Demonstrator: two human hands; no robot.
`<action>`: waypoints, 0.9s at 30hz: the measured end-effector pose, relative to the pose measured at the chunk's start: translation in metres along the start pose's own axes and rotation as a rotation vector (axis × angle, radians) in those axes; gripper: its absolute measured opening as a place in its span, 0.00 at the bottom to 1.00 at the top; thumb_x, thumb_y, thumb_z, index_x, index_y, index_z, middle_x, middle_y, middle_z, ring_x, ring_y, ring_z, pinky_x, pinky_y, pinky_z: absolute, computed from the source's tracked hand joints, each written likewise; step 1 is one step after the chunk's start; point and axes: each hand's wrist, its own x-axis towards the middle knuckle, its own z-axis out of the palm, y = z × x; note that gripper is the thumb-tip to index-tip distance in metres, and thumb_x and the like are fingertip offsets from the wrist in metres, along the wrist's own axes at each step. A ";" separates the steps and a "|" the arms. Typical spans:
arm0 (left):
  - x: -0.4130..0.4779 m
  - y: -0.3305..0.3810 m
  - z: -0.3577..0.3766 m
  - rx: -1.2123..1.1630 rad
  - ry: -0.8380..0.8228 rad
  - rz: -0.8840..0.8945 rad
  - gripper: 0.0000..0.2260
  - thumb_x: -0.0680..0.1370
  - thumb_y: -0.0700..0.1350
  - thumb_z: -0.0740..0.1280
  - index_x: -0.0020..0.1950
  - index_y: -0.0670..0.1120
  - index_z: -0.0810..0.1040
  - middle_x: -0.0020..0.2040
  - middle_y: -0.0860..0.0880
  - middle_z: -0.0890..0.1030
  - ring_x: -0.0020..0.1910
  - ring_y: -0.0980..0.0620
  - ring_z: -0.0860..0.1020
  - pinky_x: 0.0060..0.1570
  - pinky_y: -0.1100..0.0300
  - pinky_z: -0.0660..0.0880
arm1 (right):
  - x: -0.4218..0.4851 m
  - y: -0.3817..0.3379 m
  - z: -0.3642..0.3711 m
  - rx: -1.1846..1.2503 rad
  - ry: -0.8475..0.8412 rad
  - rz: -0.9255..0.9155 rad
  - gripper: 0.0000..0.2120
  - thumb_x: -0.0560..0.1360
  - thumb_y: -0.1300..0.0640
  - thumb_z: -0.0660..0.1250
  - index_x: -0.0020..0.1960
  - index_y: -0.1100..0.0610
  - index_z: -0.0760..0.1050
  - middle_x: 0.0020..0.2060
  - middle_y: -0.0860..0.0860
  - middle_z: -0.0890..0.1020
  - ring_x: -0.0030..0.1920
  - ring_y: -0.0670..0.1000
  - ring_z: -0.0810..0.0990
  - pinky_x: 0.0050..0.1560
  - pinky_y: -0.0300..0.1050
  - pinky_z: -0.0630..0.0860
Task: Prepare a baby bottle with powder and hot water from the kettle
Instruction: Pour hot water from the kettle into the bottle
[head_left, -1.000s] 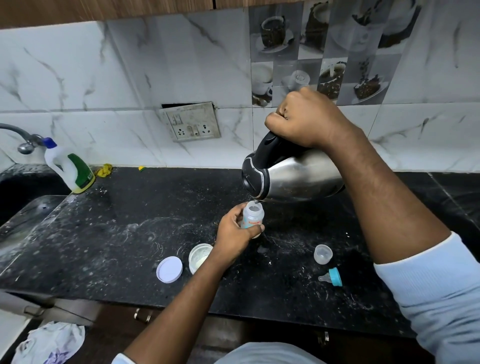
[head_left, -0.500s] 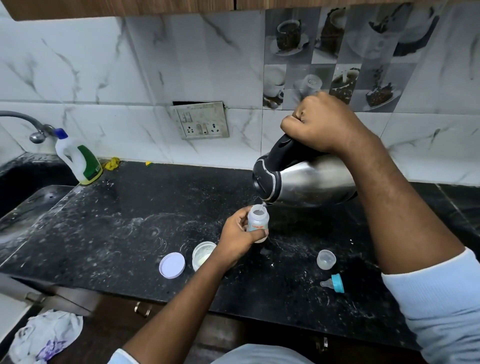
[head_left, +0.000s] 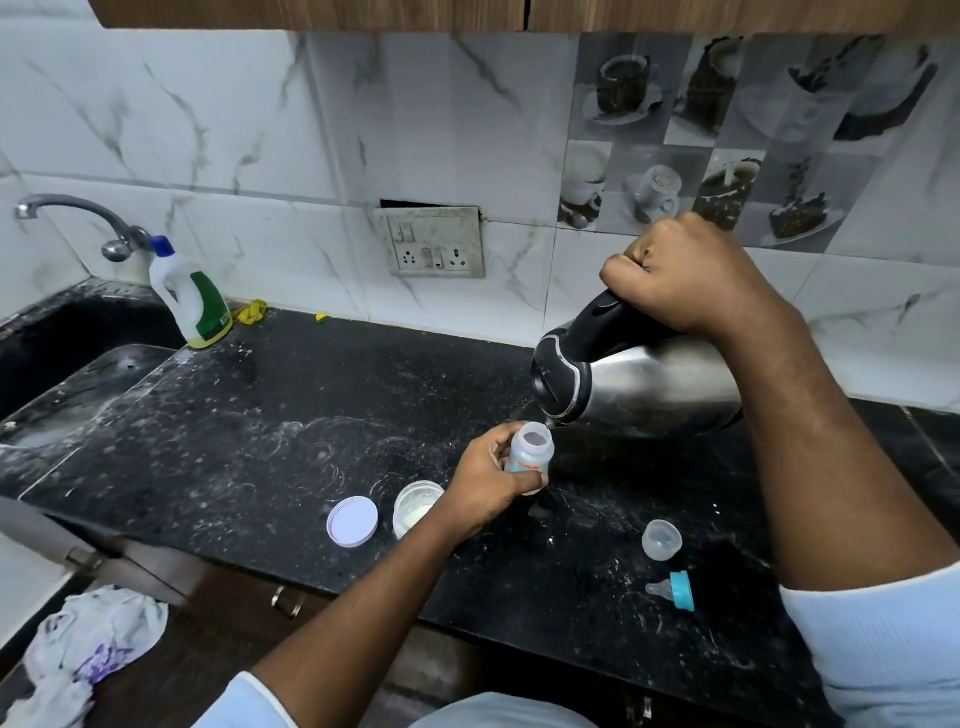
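Observation:
My right hand (head_left: 685, 275) grips the black handle of a steel kettle (head_left: 654, 384), which is tipped far to the left with its spout right over the mouth of a small clear baby bottle (head_left: 531, 451). My left hand (head_left: 485, 480) holds the bottle upright just above the black countertop (head_left: 249, 431). An open powder jar (head_left: 415, 508) with white powder sits just left of that hand, and its white lid (head_left: 352, 521) lies beside it. The bottle's clear cap (head_left: 661, 540) and its teal-ringed teat (head_left: 674, 591) lie at the right front.
A sink (head_left: 67, 364) with a tap (head_left: 78, 218) is at the far left, and a white and green detergent bottle (head_left: 192, 296) stands by it. A wall socket plate (head_left: 434, 243) sits on the tiled backsplash. A crumpled plastic bag (head_left: 88, 644) lies below the counter edge.
The kettle stays tipped over the bottle and both hands keep their grip. The view has drifted, so hands and kettle sit further right and lower in the frame.

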 end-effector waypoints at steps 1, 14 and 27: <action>0.000 0.000 0.000 0.005 -0.003 0.002 0.25 0.67 0.36 0.80 0.60 0.57 0.83 0.58 0.56 0.88 0.56 0.58 0.85 0.55 0.66 0.79 | 0.000 0.000 0.001 0.002 -0.001 0.000 0.23 0.69 0.43 0.57 0.24 0.59 0.61 0.21 0.54 0.63 0.25 0.57 0.64 0.28 0.46 0.57; -0.001 0.002 0.001 0.043 -0.016 -0.004 0.25 0.71 0.27 0.78 0.61 0.50 0.82 0.56 0.52 0.87 0.53 0.59 0.84 0.55 0.63 0.80 | -0.005 -0.002 0.005 0.005 0.040 -0.042 0.22 0.69 0.44 0.57 0.24 0.58 0.61 0.20 0.52 0.61 0.23 0.54 0.61 0.28 0.44 0.56; -0.008 0.013 0.003 0.046 -0.031 -0.001 0.24 0.72 0.24 0.76 0.63 0.43 0.80 0.57 0.47 0.86 0.50 0.61 0.84 0.58 0.63 0.79 | -0.009 -0.005 0.002 -0.011 0.073 -0.018 0.22 0.68 0.42 0.56 0.26 0.60 0.60 0.20 0.52 0.59 0.23 0.52 0.61 0.28 0.43 0.54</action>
